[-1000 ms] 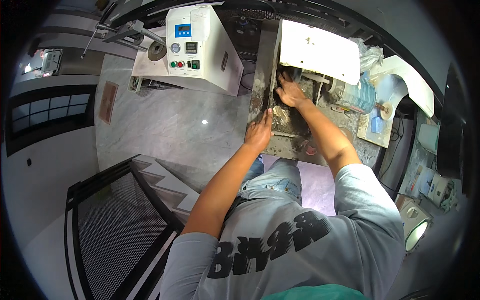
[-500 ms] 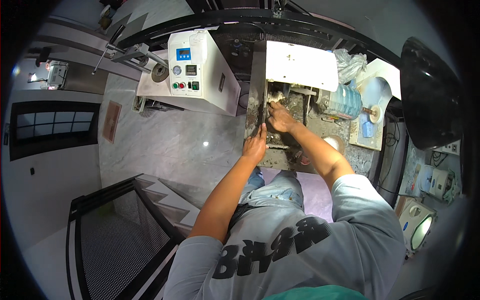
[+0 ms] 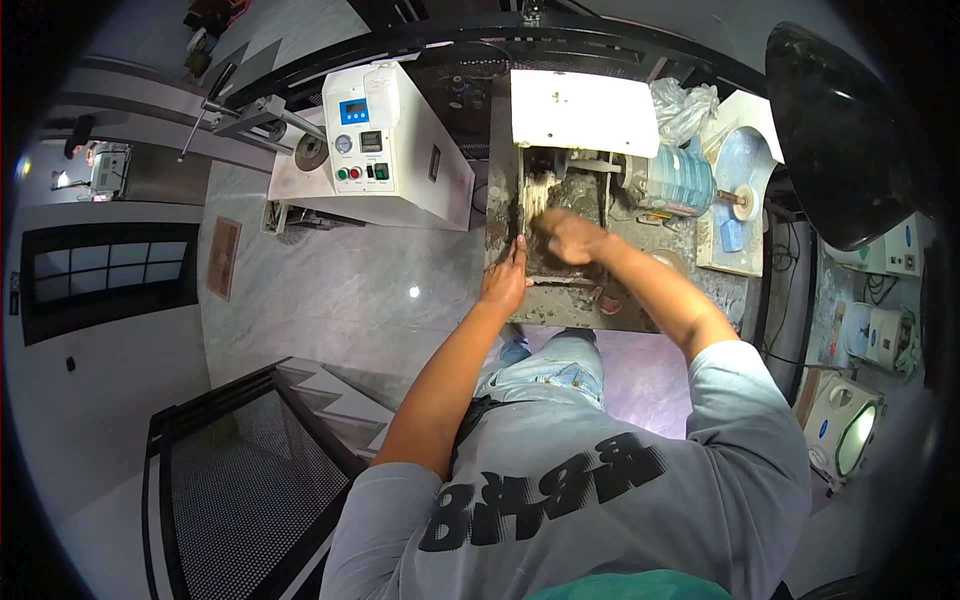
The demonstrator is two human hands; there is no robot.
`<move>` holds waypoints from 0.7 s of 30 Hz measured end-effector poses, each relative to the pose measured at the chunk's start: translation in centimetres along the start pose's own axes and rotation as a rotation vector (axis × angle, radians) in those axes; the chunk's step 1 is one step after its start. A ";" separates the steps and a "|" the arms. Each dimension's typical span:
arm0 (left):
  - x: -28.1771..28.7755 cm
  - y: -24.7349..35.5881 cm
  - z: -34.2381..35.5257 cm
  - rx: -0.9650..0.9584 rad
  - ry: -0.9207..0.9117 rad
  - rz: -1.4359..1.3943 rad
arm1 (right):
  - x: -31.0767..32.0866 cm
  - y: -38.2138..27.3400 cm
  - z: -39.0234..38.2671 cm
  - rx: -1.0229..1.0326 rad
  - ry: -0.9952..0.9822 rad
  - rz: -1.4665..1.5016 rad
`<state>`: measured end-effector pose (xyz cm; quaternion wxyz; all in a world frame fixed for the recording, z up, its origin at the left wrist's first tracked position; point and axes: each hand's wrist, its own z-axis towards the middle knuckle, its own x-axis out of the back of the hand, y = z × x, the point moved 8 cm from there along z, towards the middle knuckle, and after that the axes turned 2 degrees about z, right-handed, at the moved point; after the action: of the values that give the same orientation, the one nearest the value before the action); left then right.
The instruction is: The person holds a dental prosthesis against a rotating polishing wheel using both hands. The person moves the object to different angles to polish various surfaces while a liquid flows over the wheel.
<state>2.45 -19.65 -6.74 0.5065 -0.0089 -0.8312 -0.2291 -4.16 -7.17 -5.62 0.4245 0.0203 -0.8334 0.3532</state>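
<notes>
white machine [image 3: 365, 130] with buttons, left of worktop [image 3: 640, 315], apart from it. left hand [image 3: 506, 282] on left rim of dark, dirty trough [image 3: 558, 281], near worktop's front left corner; fingers straight, close together, pointing toward back edge, nothing seen in them. trough takes up worktop's left part, pale residue [image 3: 540, 195] along its left inner side. right hand [image 3: 572, 238] motion-blurred over trough, fingers curled, can't tell if pinching anything. white panel [image 3: 585, 110] above trough's back end. reddish scrap [image 3: 608, 305] near front edge. clear bluish bottle [image 3: 680, 182] on its side, right of trough; crumpled plastic bag [image 3: 682, 110] behind it. blue block [image 3: 733, 236], pale disc [image 3: 746, 203] toward right edge.
</notes>
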 end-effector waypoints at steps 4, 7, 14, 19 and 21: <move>0.3 1.0 0.6 -0.014 -0.019 0.005 | 3.8 7.0 1.0 -0.428 0.196 -0.110; 0.6 0.7 0.4 -0.012 -0.012 -0.007 | 2.9 5.5 1.7 -0.458 0.166 -0.095; 0.4 0.6 0.9 -0.047 0.021 -0.005 | -0.8 3.1 0.6 -0.333 0.276 -0.020; 0.4 0.8 0.8 -0.031 -0.039 0.058 | -3.8 -2.2 -0.5 -0.050 0.156 0.147; 0.8 0.6 0.7 -0.040 -0.045 0.070 | -3.3 -2.8 -0.5 -0.046 0.144 0.130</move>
<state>1.62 -18.96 -6.16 0.4949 -0.0534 -0.8369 -0.2275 -0.79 -9.89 -6.20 0.4596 -0.0692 -0.8084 0.3613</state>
